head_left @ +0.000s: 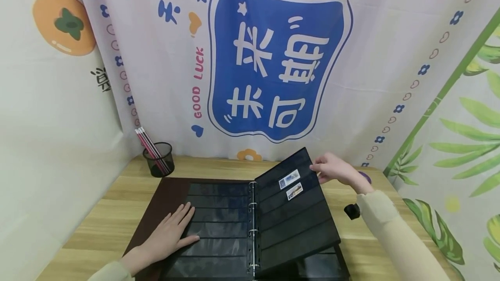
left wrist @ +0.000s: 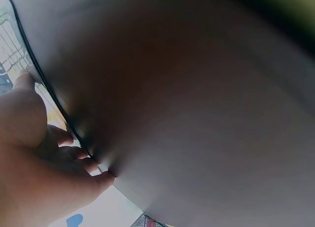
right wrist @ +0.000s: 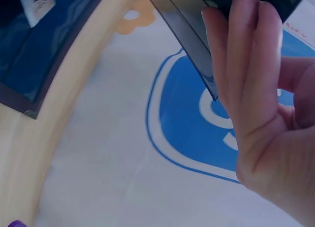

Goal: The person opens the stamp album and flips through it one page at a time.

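Album (head_left: 172, 191) at 6 o'clock, head view | right hand (head_left: 336, 169) pinching edge of raised page (head_left: 293, 224), 2 o'clock of rings (head_left: 253, 231) | left hand (head_left: 168, 229) 9 o'clock, flat on left leaf (head_left: 218, 229), gripping nothing | advice: arc page slowly round rings, don't crease; stamps (head_left: 289, 179) might slip

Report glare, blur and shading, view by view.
Head: largely sharp, pale glare patches on the left page; left wrist: the brown surface filling most of the frame looks blurred, with dark shading beside the left hand; right wrist: cool cast, greyish sheen on the raised page, stamp at upper left soft.
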Motion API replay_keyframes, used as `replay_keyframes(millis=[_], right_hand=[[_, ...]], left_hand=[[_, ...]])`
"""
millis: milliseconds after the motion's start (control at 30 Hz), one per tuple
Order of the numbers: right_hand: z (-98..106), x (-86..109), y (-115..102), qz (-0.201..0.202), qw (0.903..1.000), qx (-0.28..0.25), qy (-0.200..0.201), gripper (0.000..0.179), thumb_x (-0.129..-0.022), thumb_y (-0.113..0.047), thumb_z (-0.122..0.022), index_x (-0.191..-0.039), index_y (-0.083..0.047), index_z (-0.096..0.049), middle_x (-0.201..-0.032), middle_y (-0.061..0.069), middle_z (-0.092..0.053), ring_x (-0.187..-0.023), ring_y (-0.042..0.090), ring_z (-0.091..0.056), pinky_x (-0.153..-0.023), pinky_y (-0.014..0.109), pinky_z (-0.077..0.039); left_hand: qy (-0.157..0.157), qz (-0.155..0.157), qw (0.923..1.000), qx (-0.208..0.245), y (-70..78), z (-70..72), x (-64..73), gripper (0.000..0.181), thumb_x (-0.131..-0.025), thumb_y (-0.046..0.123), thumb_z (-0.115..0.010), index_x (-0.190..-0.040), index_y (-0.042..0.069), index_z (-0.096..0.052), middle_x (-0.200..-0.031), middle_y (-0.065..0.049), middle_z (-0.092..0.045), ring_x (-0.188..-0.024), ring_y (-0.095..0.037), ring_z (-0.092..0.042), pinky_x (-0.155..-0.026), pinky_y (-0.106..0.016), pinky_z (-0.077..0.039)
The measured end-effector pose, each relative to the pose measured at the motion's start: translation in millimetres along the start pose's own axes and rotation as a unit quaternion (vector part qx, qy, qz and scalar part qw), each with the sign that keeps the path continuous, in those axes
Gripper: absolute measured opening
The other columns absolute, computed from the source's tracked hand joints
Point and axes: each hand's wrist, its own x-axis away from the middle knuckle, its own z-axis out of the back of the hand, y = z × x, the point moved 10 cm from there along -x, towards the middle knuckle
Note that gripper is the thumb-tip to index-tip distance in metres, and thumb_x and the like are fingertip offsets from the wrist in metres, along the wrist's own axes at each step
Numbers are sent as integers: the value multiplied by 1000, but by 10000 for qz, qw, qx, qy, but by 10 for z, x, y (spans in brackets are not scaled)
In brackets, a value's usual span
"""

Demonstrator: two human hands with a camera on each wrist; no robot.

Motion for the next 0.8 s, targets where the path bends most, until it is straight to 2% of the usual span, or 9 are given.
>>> replay_keyframes(millis=[133, 233, 600, 800], right_hand=[[21, -26, -118, 66, 10000, 51, -32, 36, -102, -13, -50, -68, -13, -38, -58, -5, -38, -52, 7, -46, -53, 19, -48], [14, -48, -204, 144, 9998, 101, -76, 37, -102, -14, -51, -68, -13, -38, -58, -5, -39, -52, 6, -47, -54, 20, -48], [-61, -145, -580, 369, 9981, 488, -116, 39, -101, -15, -53, -63, -13, -41, -57, -5, -40, -52, 8, -49, -59, 22, -51], [-156, -193, -634, 338, 9991, 29, -263, 41, -103, -15, -51, -65, -13, -36, -56, -6, -35, -49, 7, -39, -55, 21, -45]], left_hand=[[206, -85, 9997, -30, 0, 8, -7, 85, -89, 62, -59, -146, 0, -46, -153, -25, -43, -139, -46, -42, -103, -67, -39], [245, -110, 9996, 24, -9, -5, -9, 85, -89, 61, -60, -146, -1, -47, -152, -25, -44, -138, -46, -43, -103, -67, -40], [-188, 93, 9998, 74, -14, -9, -11, 86, -90, 60, -59, -150, 1, -42, -156, -24, -37, -144, -44, -37, -107, -67, -36], [-186, 95, 9997, 96, -14, -5, -4, 86, -90, 60, -59, -149, 0, -42, -156, -25, -38, -143, -45, -38, -107, -67, -36]])
